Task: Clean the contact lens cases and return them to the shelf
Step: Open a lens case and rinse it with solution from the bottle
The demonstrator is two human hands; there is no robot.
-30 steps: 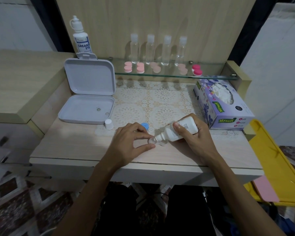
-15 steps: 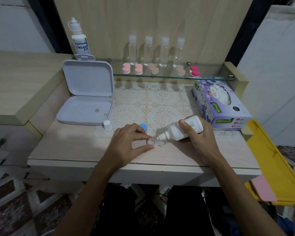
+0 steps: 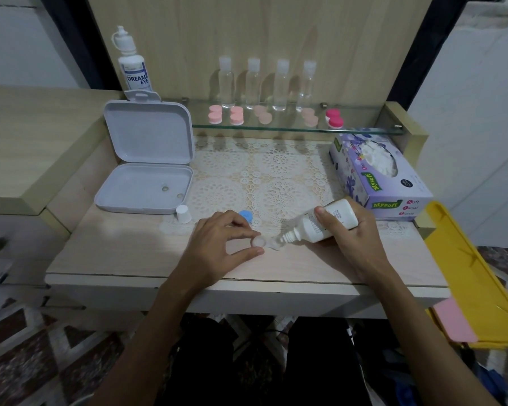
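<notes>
**A:** Contact lens case [image 3: 266,243]: where does it lie, and what holds it?

**B:** Clear, open, on the bare front of the desk [image 3: 123,250]. The left hand [image 3: 220,244] pinches its near well between thumb and forefinger.

**A:** And the right hand [image 3: 349,230]?

**B:** Curled round a white solution bottle [image 3: 320,225], tilted, nozzle down and left over the case's far well. Whether liquid flows cannot be told.

**A:** Loose parts?

**B:** A blue cap [image 3: 246,215] behind the left hand on the lace mat [image 3: 276,177]; a small white cap [image 3: 183,213] just in front of the open grey box [image 3: 147,171].

**A:** On the glass shelf [image 3: 364,128]?

**B:** Four pink lens cases [image 3: 236,115] and a magenta one [image 3: 334,118], before four clear bottles [image 3: 252,83]. A Dream Eye bottle [image 3: 132,65] stands left; a tissue box [image 3: 376,177] lies right.
</notes>
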